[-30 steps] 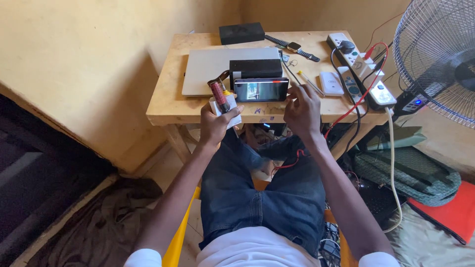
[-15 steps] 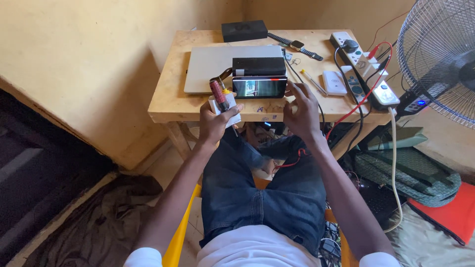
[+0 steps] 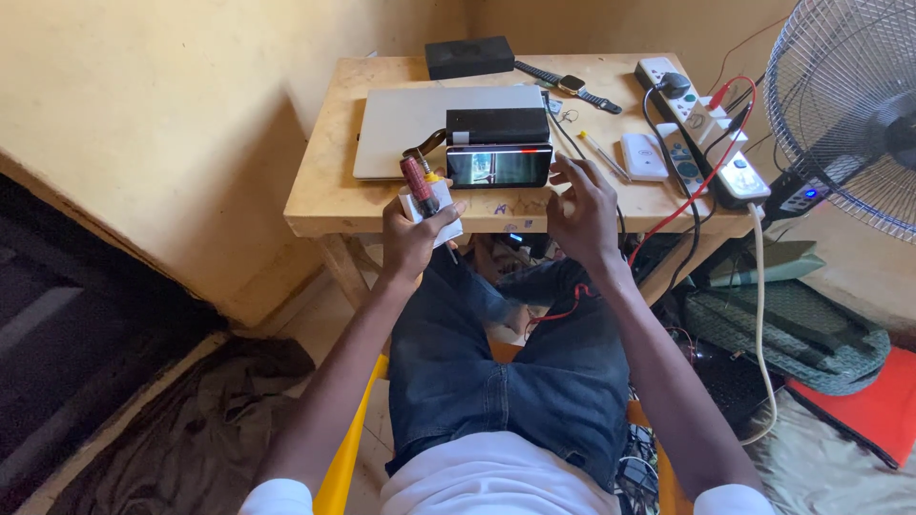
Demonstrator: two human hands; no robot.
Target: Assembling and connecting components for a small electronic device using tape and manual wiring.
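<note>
L hand (image 3: 412,236), frame centre, grips a red-handled tool (image 3: 419,185) plus a white paper scrap (image 3: 441,225). R hand (image 3: 582,215) is spread wide, holding nothing, fingertips just beside the phone (image 3: 499,166) propped against a black box (image 3: 497,126) at upper centre. Risk: a nudge could tip the phone flat on the wooden table (image 3: 329,195). Vs 1 s ago: R hand is slightly lower; the phone looks unchanged.

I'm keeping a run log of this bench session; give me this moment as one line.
left hand: holds red-handled tool and white pad | right hand: open, at phone edge | phone: propped on wooden table
</note>
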